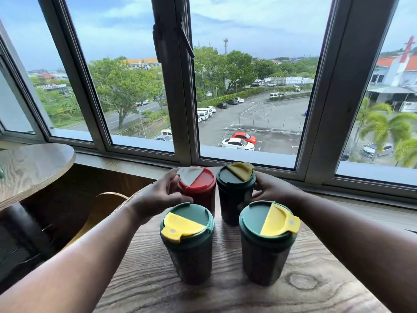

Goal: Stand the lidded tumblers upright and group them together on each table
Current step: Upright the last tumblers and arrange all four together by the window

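Observation:
Several lidded tumblers stand upright close together on a round wooden table (225, 294). At the back left is a red tumbler (198, 188) with a grey flap; my left hand (158, 197) grips its left side. At the back right stands a dark green tumbler (235, 190) with a yellow flap, and my right hand (274, 190) curls round its right side. Nearer me stand two more green tumblers with yellow flaps, one on the left (187, 242) and one on the right (267, 242).
A second round wooden table (33, 168) stands at the left, with a curved wooden chair back (101, 206) between the tables. Behind the tumblers run a window sill (338, 195) and large windows over a car park.

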The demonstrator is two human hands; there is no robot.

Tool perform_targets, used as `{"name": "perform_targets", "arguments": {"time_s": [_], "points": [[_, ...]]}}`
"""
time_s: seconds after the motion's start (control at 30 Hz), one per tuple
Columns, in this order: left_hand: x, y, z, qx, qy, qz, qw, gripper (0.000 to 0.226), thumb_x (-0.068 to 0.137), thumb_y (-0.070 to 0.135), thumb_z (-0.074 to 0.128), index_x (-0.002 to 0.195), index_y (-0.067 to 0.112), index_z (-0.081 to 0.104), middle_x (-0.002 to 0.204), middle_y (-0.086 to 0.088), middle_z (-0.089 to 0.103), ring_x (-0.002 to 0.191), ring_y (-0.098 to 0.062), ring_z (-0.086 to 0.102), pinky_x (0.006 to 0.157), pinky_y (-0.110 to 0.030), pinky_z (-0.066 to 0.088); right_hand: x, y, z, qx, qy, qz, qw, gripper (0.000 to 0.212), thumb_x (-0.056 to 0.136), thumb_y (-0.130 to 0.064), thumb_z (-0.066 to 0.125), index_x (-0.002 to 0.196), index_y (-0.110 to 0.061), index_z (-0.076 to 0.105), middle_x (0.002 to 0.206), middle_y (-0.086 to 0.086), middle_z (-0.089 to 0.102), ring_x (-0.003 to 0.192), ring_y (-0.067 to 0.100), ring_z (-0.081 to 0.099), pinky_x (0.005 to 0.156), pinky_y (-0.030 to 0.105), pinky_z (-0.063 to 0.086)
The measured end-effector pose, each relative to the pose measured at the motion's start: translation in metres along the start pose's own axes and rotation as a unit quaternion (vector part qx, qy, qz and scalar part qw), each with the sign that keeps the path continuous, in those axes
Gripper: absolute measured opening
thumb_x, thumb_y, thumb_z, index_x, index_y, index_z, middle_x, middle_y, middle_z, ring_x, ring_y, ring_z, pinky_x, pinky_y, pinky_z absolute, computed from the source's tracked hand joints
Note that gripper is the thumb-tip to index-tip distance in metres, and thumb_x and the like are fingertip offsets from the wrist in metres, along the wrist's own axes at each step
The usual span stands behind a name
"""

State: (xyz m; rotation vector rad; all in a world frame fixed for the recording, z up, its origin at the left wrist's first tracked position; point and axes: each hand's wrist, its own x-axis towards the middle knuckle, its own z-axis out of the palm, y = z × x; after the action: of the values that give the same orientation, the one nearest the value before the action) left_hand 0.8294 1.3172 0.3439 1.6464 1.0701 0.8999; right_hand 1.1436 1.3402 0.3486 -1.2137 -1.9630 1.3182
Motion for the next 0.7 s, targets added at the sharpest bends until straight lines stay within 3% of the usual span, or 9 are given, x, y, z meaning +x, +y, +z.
{"name": "perform_targets", "arguments": {"time_s": [0.03, 0.1, 0.2, 0.23, 0.3, 0.43, 0.53, 0.63, 0.7], "points": [[-0.002, 0.001, -0.002, 0.002, 0.004, -0.002, 1.000, 0.091, 0.068, 0.028, 0.089, 0.146, 0.023, 0.042, 0.131, -0.007, 0.067, 0.124, -0.021, 0.062, 0.103, -0.039, 0.050, -0.004, -0.001, 0.000, 0.013, 0.005, 0.003, 1.000, 0.071, 0.062, -0.018, 0.089, 0.123, -0.034, 0.058, 0.121, 0.005, 0.069, 0.113, 0.021, 0.067, 0.091, 0.049, 0.057], [-0.009, 0.005, -0.006, 0.008, 0.036, 0.001, 0.999, 0.098, 0.062, 0.044, 0.088, 0.145, 0.024, 0.042, 0.131, -0.007, 0.065, 0.121, -0.019, 0.064, 0.097, -0.035, 0.053, -0.012, -0.005, -0.002, 0.040, 0.024, 0.005, 0.999, 0.063, 0.057, -0.028, 0.090, 0.113, -0.044, 0.064, 0.113, 0.006, 0.072, 0.103, 0.023, 0.071, 0.089, 0.050, 0.058], [-0.025, 0.016, -0.003, 0.018, 0.113, 0.016, 0.993, 0.082, 0.063, 0.054, 0.076, 0.136, 0.027, 0.050, 0.125, -0.001, 0.067, 0.113, -0.010, 0.065, 0.084, -0.023, 0.053, -0.024, -0.008, -0.010, 0.057, 0.077, 0.024, 0.995, 0.087, 0.052, -0.045, 0.095, 0.129, -0.031, 0.056, 0.115, 0.011, 0.068, 0.106, 0.029, 0.070, 0.095, 0.049, 0.055], [-0.031, 0.020, -0.001, 0.021, 0.140, 0.020, 0.990, 0.075, 0.064, 0.057, 0.073, 0.131, 0.030, 0.054, 0.122, 0.002, 0.069, 0.112, -0.010, 0.065, 0.084, -0.023, 0.051, -0.027, -0.006, -0.013, 0.049, 0.090, 0.026, 0.994, 0.083, 0.061, -0.040, 0.092, 0.133, -0.024, 0.053, 0.117, 0.011, 0.066, 0.108, 0.029, 0.068, 0.096, 0.047, 0.055], [-0.043, 0.025, 0.002, 0.025, 0.188, 0.025, 0.982, 0.064, 0.066, 0.058, 0.070, 0.123, 0.031, 0.060, 0.118, 0.002, 0.071, 0.112, -0.012, 0.065, 0.086, -0.029, 0.050, -0.037, -0.006, -0.019, 0.059, 0.122, 0.023, 0.991, 0.056, 0.079, -0.023, 0.082, 0.128, -0.019, 0.055, 0.118, 0.011, 0.066, 0.108, 0.028, 0.066, 0.090, 0.039, 0.056], [-0.071, 0.035, 0.015, 0.026, 0.267, 0.047, 0.962, 0.044, 0.075, 0.049, 0.068, 0.112, 0.026, 0.068, 0.111, -0.006, 0.072, 0.100, -0.015, 0.065, 0.078, -0.031, 0.048, -0.064, -0.010, -0.020, 0.079, 0.193, -0.021, 0.978, 0.020, 0.087, -0.018, 0.073, 0.105, -0.017, 0.064, 0.109, 0.015, 0.068, 0.099, 0.029, 0.067, 0.087, 0.042, 0.057], [-0.093, 0.042, 0.033, 0.018, 0.282, 0.051, 0.958, 0.059, 0.068, 0.064, 0.065, 0.109, 0.022, 0.069, 0.102, -0.005, 0.072, 0.088, -0.012, 0.065, 0.072, -0.032, 0.048, -0.083, -0.014, -0.009, 0.106, 0.189, -0.044, 0.975, 0.017, 0.089, -0.026, 0.071, 0.101, -0.015, 0.067, 0.102, 0.017, 0.071, 0.090, 0.024, 0.067, 0.077, 0.035, 0.056], [-0.110, 0.044, 0.052, 0.045, 0.271, 0.051, 0.960, 0.083, 0.061, 0.086, 0.062, 0.114, 0.023, 0.067, 0.101, 0.001, 0.072, 0.090, -0.013, 0.066, 0.070, -0.031, 0.052, -0.101, -0.019, 0.008, 0.051, 0.160, -0.063, 0.984, 0.044, 0.074, -0.058, 0.070, 0.102, -0.024, 0.069, 0.097, 0.002, 0.074, 0.086, 0.014, 0.068, 0.073, 0.027, 0.053], [-0.117, 0.041, 0.064, 0.069, 0.269, 0.050, 0.959, 0.096, 0.055, 0.094, 0.060, 0.119, 0.024, 0.064, 0.106, 0.000, 0.072, 0.092, -0.012, 0.067, 0.069, -0.026, 0.054, -0.110, -0.022, 0.017, 0.034, 0.137, -0.080, 0.987, 0.052, 0.071, -0.059, 0.067, 0.109, -0.024, 0.066, 0.101, -0.001, 0.072, 0.084, 0.006, 0.067, 0.073, 0.022, 0.052]]}}
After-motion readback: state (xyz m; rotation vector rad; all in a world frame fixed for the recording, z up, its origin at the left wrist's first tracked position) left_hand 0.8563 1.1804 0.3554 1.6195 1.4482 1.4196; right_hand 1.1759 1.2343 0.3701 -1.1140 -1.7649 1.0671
